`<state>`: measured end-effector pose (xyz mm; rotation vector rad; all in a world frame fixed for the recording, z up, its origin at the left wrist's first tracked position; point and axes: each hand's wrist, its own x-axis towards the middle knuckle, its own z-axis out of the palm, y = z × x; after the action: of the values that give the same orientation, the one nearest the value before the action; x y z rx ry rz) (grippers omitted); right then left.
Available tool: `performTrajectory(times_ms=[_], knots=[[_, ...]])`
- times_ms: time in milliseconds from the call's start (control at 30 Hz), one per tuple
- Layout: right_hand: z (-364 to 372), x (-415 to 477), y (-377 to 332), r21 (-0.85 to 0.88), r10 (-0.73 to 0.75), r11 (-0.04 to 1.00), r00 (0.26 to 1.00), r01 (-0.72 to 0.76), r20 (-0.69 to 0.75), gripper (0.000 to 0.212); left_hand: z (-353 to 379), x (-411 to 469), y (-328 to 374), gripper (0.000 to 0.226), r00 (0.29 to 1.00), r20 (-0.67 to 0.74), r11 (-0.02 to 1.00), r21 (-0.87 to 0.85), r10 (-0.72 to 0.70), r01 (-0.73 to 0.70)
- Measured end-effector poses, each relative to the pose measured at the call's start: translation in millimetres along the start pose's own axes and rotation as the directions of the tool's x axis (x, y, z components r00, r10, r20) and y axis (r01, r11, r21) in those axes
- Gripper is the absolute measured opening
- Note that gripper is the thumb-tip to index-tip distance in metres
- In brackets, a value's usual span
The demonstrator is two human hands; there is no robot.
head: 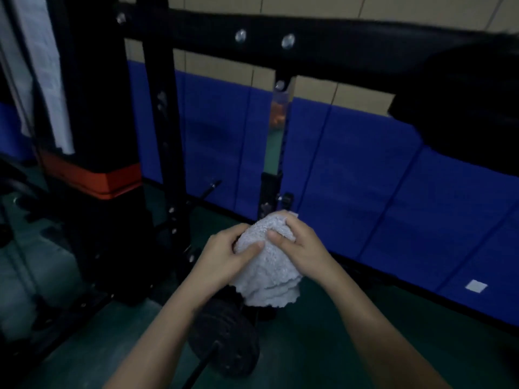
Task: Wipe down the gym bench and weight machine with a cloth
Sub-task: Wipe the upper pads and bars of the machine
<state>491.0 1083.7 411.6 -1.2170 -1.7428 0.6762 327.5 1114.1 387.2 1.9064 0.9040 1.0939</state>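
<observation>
Head view looks down at two hands holding a white fluffy cloth [266,268] in the air, low in the middle. The left hand [224,258] has its fingers curled round the left side of the cloth, with the thumb pressed on the front. The right hand [302,245] holds the other side the same way. So each grip is closed on the cloth. The cloth is bunched into a ball, and its loose end hangs down between the wrists.

The cloth touches nothing but the hands. The black machine [280,37] stands behind and above it, with a thick bar across the top and silver bolts [288,41] in the bar. A dark plate [224,341] sits on the green floor [309,360] just under the hands. Blue mats [365,178] line the wall behind. A big dark pad [463,116] shows at the right. I cannot tell if it is part of the bench.

It looks like the hands are bunching the cloth to get it ready. The picture is dim and blurry, and I see no wet marks on the machine, so I cannot tell what has been wiped. As far as this shows, the machine and the bench may both be left to do.
</observation>
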Motion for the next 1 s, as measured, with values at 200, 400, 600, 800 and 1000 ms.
performTrajectory(times_ms=[200, 400, 600, 800, 1000], knots=[[41, 28, 41, -0.130, 0.075, 0.990, 0.992, -0.062, 0.101, 0.022, -20, -14, -54, 0.020, 0.984, -0.061, 0.979, 0.107, -0.169, 0.175], [85, 86, 77, -0.152, 0.138, 0.981, 0.985, -0.121, 0.107, 0.012, -52, 8, -102, 0.019, 0.918, -0.196, 0.904, 0.195, -0.344, 0.380], [95, 187, 92, -0.205, 0.050, 0.977, 0.998, -0.055, -0.028, 0.022, -94, 67, -135, 0.018, 0.786, -0.527, 0.870, 0.160, -0.325, 0.467], [116, 279, 98, -0.136, -0.040, 0.989, 0.994, 0.054, 0.101, 0.008, -117, 113, -154, 0.017, 0.608, -0.720, 0.900, -0.052, -0.334, 0.433], [139, 357, 99, 0.032, 0.059, 0.998, 0.996, -0.061, 0.068, 0.013, -153, 170, -180, 0.014, 0.525, -0.818, 0.949, -0.076, -0.235, 0.306]])
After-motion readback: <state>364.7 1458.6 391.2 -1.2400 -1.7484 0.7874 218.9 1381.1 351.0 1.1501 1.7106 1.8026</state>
